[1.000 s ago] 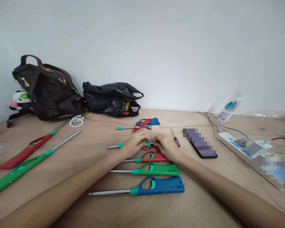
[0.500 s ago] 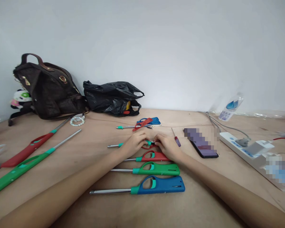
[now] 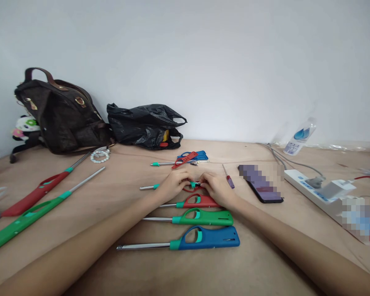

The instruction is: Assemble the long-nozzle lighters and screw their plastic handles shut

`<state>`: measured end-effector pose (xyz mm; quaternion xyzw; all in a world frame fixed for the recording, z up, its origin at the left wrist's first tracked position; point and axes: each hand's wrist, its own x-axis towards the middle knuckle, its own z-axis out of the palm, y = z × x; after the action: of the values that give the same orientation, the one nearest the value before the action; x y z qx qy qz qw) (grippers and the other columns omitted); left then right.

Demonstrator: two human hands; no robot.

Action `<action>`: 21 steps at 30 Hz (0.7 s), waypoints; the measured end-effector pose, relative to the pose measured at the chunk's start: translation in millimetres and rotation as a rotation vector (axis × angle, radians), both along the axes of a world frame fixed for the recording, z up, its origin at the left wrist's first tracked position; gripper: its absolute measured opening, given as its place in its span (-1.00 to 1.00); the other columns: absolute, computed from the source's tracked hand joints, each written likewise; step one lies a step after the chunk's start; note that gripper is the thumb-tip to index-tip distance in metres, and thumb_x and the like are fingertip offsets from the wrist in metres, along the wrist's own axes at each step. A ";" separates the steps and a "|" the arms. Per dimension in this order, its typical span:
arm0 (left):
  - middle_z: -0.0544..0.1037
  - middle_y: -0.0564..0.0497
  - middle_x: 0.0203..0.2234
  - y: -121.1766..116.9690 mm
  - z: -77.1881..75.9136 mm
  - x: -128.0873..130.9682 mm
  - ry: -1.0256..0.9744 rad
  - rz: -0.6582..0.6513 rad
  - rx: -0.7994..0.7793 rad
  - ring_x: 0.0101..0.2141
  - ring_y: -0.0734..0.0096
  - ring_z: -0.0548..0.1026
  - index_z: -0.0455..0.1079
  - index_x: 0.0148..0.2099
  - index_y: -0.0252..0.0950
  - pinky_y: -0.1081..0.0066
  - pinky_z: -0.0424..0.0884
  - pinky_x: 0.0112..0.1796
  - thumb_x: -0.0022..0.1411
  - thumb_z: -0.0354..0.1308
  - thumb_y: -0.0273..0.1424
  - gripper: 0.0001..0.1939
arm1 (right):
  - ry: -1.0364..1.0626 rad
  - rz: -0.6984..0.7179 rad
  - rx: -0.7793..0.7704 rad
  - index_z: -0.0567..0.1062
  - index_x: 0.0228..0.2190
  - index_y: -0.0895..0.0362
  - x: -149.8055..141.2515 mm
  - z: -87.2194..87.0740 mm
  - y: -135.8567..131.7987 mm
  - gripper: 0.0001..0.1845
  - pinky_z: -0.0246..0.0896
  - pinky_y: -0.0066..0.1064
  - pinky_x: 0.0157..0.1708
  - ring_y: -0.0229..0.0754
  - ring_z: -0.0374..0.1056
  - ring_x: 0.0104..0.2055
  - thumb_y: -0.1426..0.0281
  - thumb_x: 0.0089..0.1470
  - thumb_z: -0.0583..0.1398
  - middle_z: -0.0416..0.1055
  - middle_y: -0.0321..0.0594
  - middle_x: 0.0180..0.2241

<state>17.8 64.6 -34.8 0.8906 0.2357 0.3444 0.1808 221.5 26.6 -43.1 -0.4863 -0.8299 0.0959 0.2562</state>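
Note:
My left hand (image 3: 175,183) has its fingers closed on a small teal trigger (image 3: 193,185). My right hand (image 3: 215,188) meets it from the right, fingertips pinched on a small black-and-metal part (image 3: 198,184) at the trigger. Beneath the fingers is an opened red gas lighter, mostly covered by the hands; its teal-collared metal tube (image 3: 148,187) shows to the left. Nearer me lie a red lighter (image 3: 205,200), a green lighter (image 3: 211,216) and a blue lighter (image 3: 217,237). Behind the hands, red (image 3: 186,158) and blue casing pieces (image 3: 202,156) lie beside another tube (image 3: 165,164).
To the right are a small screwdriver (image 3: 230,181), a phone (image 3: 259,185), a power strip (image 3: 308,189) and a leaning bottle (image 3: 300,137). Two long lighters, red (image 3: 40,193) and green (image 3: 27,218), lie at left. A backpack (image 3: 64,119) and black plastic bag (image 3: 142,125) stand behind.
The whole view has shifted very slightly upward. Both hands stay together over the opened lighter, with only tiny finger movement around the trigger.

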 end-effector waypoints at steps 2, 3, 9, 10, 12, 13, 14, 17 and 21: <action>0.49 0.02 -0.41 -0.9 0.7 0.2 -0.006 0.014 -0.009 -0.29 0.38 0.44 0.44 -0.33 -0.33 0.40 0.36 -0.22 0.14 0.05 -0.67 -0.80 | -0.005 -0.002 0.001 0.40 -0.35 0.16 -0.1 0.4 -0.2 -0.90 0.18 -0.38 -0.23 -0.15 0.35 -0.24 0.56 0.13 0.10 0.46 -0.14 -0.30; 0.49 0.02 -0.42 -1.5 1.2 0.2 -0.009 0.019 -0.013 -0.30 0.38 0.44 0.44 -0.34 -0.33 0.40 0.36 -0.23 0.13 0.06 -0.67 -0.80 | -0.006 -0.003 0.002 0.40 -0.35 0.16 -0.2 0.5 -0.2 -0.90 0.18 -0.38 -0.23 -0.15 0.35 -0.24 0.57 0.13 0.10 0.46 -0.14 -0.30; 0.49 0.04 -0.45 -3.7 2.4 -0.6 0.037 0.022 0.013 -0.36 0.42 0.44 0.44 -0.36 -0.33 0.44 0.35 -0.29 0.13 0.03 -0.68 -0.78 | -0.051 -0.023 0.011 0.40 -0.34 0.17 -1.2 1.6 -1.1 -0.90 0.17 -0.39 -0.23 -0.15 0.34 -0.24 0.56 0.13 0.11 0.45 -0.14 -0.31; 0.48 0.04 -0.45 -3.6 1.9 -1.0 0.058 0.019 0.029 -0.36 0.42 0.44 0.44 -0.37 -0.32 0.44 0.35 -0.28 0.13 0.02 -0.68 -0.77 | -0.058 -0.023 0.015 0.41 -0.34 0.17 -1.3 1.9 -1.5 -0.90 0.17 -0.38 -0.23 -0.15 0.34 -0.23 0.57 0.12 0.11 0.45 -0.14 -0.31; 0.48 0.04 -0.45 -3.4 0.7 -1.7 0.102 0.019 0.061 -0.36 0.42 0.44 0.44 -0.37 -0.32 0.45 0.34 -0.29 0.14 0.00 -0.68 -0.76 | -0.063 -0.019 0.026 0.41 -0.35 0.17 -1.5 2.5 -2.3 -0.88 0.17 -0.38 -0.22 -0.14 0.34 -0.23 0.58 0.11 0.11 0.45 -0.14 -0.31; 0.48 0.04 -0.45 -3.3 0.0 -2.1 0.123 0.022 0.074 -0.36 0.42 0.44 0.44 -0.37 -0.32 0.46 0.33 -0.30 0.15 0.00 -0.67 -0.76 | -0.059 -0.018 0.031 0.41 -0.36 0.16 -1.6 2.7 -2.7 -0.88 0.17 -0.38 -0.23 -0.14 0.34 -0.24 0.58 0.10 0.11 0.45 -0.15 -0.31; 0.48 0.04 -0.45 -3.2 -0.5 -2.3 0.142 0.029 0.087 -0.37 0.42 0.44 0.43 -0.37 -0.31 0.46 0.33 -0.32 0.15 0.00 -0.66 -0.77 | -0.048 -0.013 0.035 0.41 -0.36 0.16 -1.6 2.9 -3.1 -0.88 0.17 -0.38 -0.23 -0.14 0.34 -0.24 0.58 0.10 0.12 0.45 -0.15 -0.32; 0.46 0.03 -0.47 -3.2 -1.3 -2.4 0.212 0.056 0.152 -0.40 0.42 0.42 0.42 -0.39 -0.32 0.49 0.30 -0.36 0.16 0.01 -0.66 -0.78 | -0.003 0.008 0.042 0.41 -0.39 0.16 -1.7 3.1 -4.0 -0.87 0.17 -0.40 -0.26 -0.15 0.34 -0.26 0.61 0.07 0.12 0.44 -0.17 -0.34; 0.46 0.01 -0.46 -3.9 0.2 -2.4 0.349 0.072 0.306 -0.40 0.39 0.42 0.41 -0.37 -0.33 0.48 0.29 -0.37 0.18 0.00 -0.66 -0.79 | -0.019 0.036 0.067 0.41 -0.44 0.17 -2.4 4.6 -5.6 -0.85 0.17 -0.43 -0.30 -0.17 0.32 -0.30 0.61 0.05 0.11 0.41 -0.18 -0.37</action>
<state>15.4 60.7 -34.6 0.9447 0.2399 0.2233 -0.0121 219.1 20.9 -38.5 -0.4633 -0.8437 0.0682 0.2624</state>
